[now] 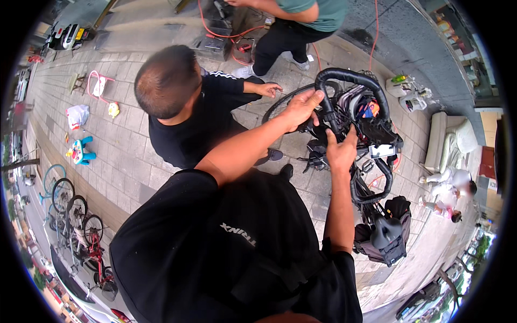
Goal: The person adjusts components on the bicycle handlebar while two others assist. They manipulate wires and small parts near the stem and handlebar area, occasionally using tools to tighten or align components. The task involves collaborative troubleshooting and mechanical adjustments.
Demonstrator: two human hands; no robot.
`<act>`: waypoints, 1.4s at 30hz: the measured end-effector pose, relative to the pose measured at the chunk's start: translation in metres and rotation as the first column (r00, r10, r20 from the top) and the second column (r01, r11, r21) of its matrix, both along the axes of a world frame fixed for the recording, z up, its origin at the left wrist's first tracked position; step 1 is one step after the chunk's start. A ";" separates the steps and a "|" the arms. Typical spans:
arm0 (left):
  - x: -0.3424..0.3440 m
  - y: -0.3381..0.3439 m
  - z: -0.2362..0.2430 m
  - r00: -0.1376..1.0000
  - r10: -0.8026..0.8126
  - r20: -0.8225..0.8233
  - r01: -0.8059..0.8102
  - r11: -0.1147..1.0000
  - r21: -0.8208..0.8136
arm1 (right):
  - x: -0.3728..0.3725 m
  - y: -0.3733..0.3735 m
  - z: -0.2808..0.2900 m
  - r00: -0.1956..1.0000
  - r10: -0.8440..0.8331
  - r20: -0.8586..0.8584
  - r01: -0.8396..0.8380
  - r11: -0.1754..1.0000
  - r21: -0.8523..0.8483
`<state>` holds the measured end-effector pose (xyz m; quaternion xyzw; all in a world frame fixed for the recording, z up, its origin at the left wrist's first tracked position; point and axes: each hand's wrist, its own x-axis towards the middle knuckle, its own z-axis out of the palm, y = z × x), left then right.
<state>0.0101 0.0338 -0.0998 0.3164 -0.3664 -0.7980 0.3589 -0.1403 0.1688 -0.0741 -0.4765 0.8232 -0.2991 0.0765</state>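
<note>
A bicycle with a black drop handlebar (353,76) stands at my right, seen from above. My left hand (302,111) is closed at the left side of the bar, its thumb against the black tape. Just below, my right hand (342,152) grips the lower part of that same side, thumb and forefinger on either side of the bar. What the curled fingers of both hands touch underneath is hidden. Cables and a black bag (379,131) crowd the middle of the bar. A light-screened device (382,151) sits beside them.
A person in a black shirt (186,126) stands close on my left, one hand stretched toward the front wheel (274,102). Another person in green (318,16) stands beyond. The bicycle's saddle (385,232) and dark panniers (366,245) are at lower right. Orange hoses (319,56) cross the paving.
</note>
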 end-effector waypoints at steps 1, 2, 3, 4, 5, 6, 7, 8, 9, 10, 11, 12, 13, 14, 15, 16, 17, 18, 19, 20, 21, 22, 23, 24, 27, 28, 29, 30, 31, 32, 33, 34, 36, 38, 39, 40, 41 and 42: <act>-0.002 0.000 -0.007 1.000 0.003 0.008 -0.003 1.000 -0.015 | 0.000 -0.001 -0.013 0.993 0.017 -0.113 -0.026 0.996 -0.084; -0.001 0.005 0.000 1.000 0.002 0.000 -0.002 1.000 0.015 | 0.000 -0.003 -0.004 0.998 0.028 -0.062 -0.031 0.998 -0.061; 0.005 0.004 0.010 1.000 -0.004 -0.004 0.004 1.000 0.031 | -0.008 -0.005 0.007 0.999 0.045 0.022 -0.046 0.998 0.041; 0.006 0.002 0.007 1.000 0.001 -0.018 0.000 0.999 0.050 | -0.016 -0.006 0.006 0.991 0.126 -0.033 -0.126 0.992 0.007; 0.008 0.001 0.000 1.000 0.009 -0.014 -0.008 0.997 0.077 | -0.015 -0.010 0.019 0.991 0.129 0.046 -0.132 0.988 0.081; 0.007 0.001 0.003 1.000 -0.001 -0.025 0.003 0.997 0.081 | -0.021 -0.009 0.011 0.983 0.177 -0.041 -0.175 0.984 0.043; 0.010 0.002 0.005 1.000 0.002 -0.025 0.000 0.996 0.089 | -0.019 -0.009 0.012 0.982 0.184 -0.039 -0.182 0.982 0.044; 0.011 -0.003 -0.003 0.999 -0.050 0.006 0.049 0.997 0.065 | -0.015 -0.007 0.012 0.988 0.151 -0.013 -0.150 0.988 0.026; 0.010 -0.004 -0.007 0.999 -0.049 0.020 0.048 0.997 0.064 | -0.009 -0.007 0.010 0.992 0.123 0.013 -0.123 0.992 0.003; 0.009 -0.005 -0.009 0.998 -0.056 0.031 0.054 0.997 0.062 | 0.000 -0.004 0.009 0.997 0.051 0.064 -0.053 0.998 0.017; 0.009 -0.007 -0.011 0.997 -0.062 0.042 0.060 0.996 0.059 | 0.003 -0.004 -0.005 0.999 0.038 0.030 -0.036 0.997 -0.070; 0.008 -0.009 -0.012 0.996 -0.074 0.048 0.071 0.996 0.060 | 0.003 -0.004 -0.009 0.999 0.028 0.038 -0.026 0.997 -0.066; 0.006 -0.007 -0.009 0.995 -0.090 0.047 0.087 0.994 0.062 | 0.001 -0.003 -0.008 0.999 0.015 0.040 -0.012 0.998 -0.060; 0.005 -0.005 -0.006 0.996 -0.091 0.025 0.089 0.994 0.064 | -0.004 -0.002 -0.004 0.999 0.041 0.013 -0.041 0.999 -0.018; 0.006 -0.007 -0.015 0.996 -0.081 0.030 0.081 0.996 0.028 | -0.010 -0.003 0.009 0.993 0.088 0.074 -0.094 0.992 0.080; 0.008 -0.008 -0.015 0.993 -0.099 0.059 0.097 0.995 0.035 | -0.011 0.001 0.017 0.991 0.112 0.078 -0.122 0.982 0.146; 0.008 -0.009 -0.010 0.990 -0.121 0.077 0.119 0.992 0.028 | -0.014 -0.002 0.025 0.989 0.129 0.071 -0.141 0.969 0.202; 0.010 -0.009 -0.005 0.989 -0.121 0.083 0.121 0.993 0.011 | -0.018 -0.002 0.017 0.987 0.163 0.008 -0.162 0.966 0.200; 0.012 -0.008 -0.002 0.989 -0.118 0.088 0.119 0.993 -0.007 | -0.020 -0.001 0.008 0.978 0.200 -0.056 -0.184 0.961 0.204; 0.015 -0.009 0.000 0.992 -0.091 0.090 0.093 0.995 -0.019 | -0.016 -0.003 0.014 0.982 0.186 -0.022 -0.177 0.962 0.210; 0.015 -0.009 0.000 0.993 -0.070 0.096 0.072 0.997 -0.024 | -0.011 -0.002 0.019 0.986 0.167 0.017 -0.167 0.961 0.218; 0.017 -0.010 0.001 0.988 -0.083 0.133 0.087 0.996 -0.028 | -0.006 0.000 0.015 0.991 0.129 0.042 -0.134 0.974 0.180; 0.018 -0.011 0.003 0.981 -0.091 0.172 0.097 0.995 -0.029 | -0.002 0.002 0.008 0.993 0.095 0.068 -0.104 0.984 0.145; 0.018 -0.013 0.001 0.977 -0.110 0.184 0.113 0.994 -0.008 | 0.000 0.004 -0.001 0.996 0.078 0.045 -0.081 0.995 0.057; 0.019 -0.013 0.004 0.974 -0.136 0.178 0.144 0.989 -0.027 | 0.000 0.003 -0.008 0.996 0.085 0.029 -0.085 0.996 0.006; 0.022 -0.013 0.000 0.976 -0.142 0.164 0.148 0.989 -0.023 | 0.000 0.002 -0.004 0.993 0.114 0.032 -0.115 0.993 0.020; 0.023 -0.017 -0.004 0.977 -0.150 0.149 0.155 0.988 -0.019 | -0.003 -0.002 0.001 0.989 0.141 0.037 -0.143 0.989 0.033; 0.019 -0.015 -0.002 0.976 -0.135 0.172 0.143 0.989 -0.033 | -0.009 -0.004 0.004 0.986 0.162 0.031 -0.164 0.984 0.076; 0.022 -0.023 -0.013 0.967 -0.159 0.201 0.167 0.986 -0.025 | -0.010 -0.005 0.015 0.983 0.179 0.052 -0.184 0.976 0.116; 0.014 -0.016 -0.003 0.960 -0.165 0.227 0.182 0.981 -0.059 | -0.017 -0.004 0.022 0.982 0.176 0.072 -0.186 0.969 0.161; 0.024 -0.038 -0.029 0.941 -0.245 0.232 0.250 0.968 0.009 | -0.023 -0.009 0.021 0.972 0.227 0.053 -0.233 0.959 0.161; 0.029 -0.042 -0.032 0.933 -0.310 0.182 0.297 0.950 0.097 | -0.026 -0.013 0.013 0.964 0.254 0.082 -0.264 0.955 0.134; 0.023 -0.028 -0.030 0.959 -0.170 0.226 0.140 0.979 0.146 | -0.034 -0.019 0.014 0.951 0.295 0.095 -0.310 0.910 0.274; 0.085 -0.126 -0.120 0.841 -0.538 -0.056 0.541 0.835 0.105 | -0.011 -0.042 -0.017 0.958 0.254 -0.130 -0.262 0.964 -0.041; 0.075 -0.127 -0.132 0.858 -0.465 0.218 0.503 0.846 -0.176 | 0.001 -0.019 -0.006 0.960 0.208 -0.188 -0.215 0.976 -0.021; 0.054 -0.127 -0.125 0.842 -0.309 0.442 0.508 0.730 -0.457 | 0.008 -0.021 -0.017 0.969 0.115 -0.219 -0.127 0.991 -0.038; 0.040 -0.120 -0.118 0.815 -0.066 0.576 0.520 0.522 -0.676 | 0.013 -0.022 -0.029 0.968 0.037 -0.247 -0.053 0.997 -0.055; 0.037 -0.109 -0.111 0.827 -0.037 0.560 0.474 0.582 -0.661 | 0.015 -0.019 -0.020 0.988 0.009 -0.156 -0.025 0.995 -0.101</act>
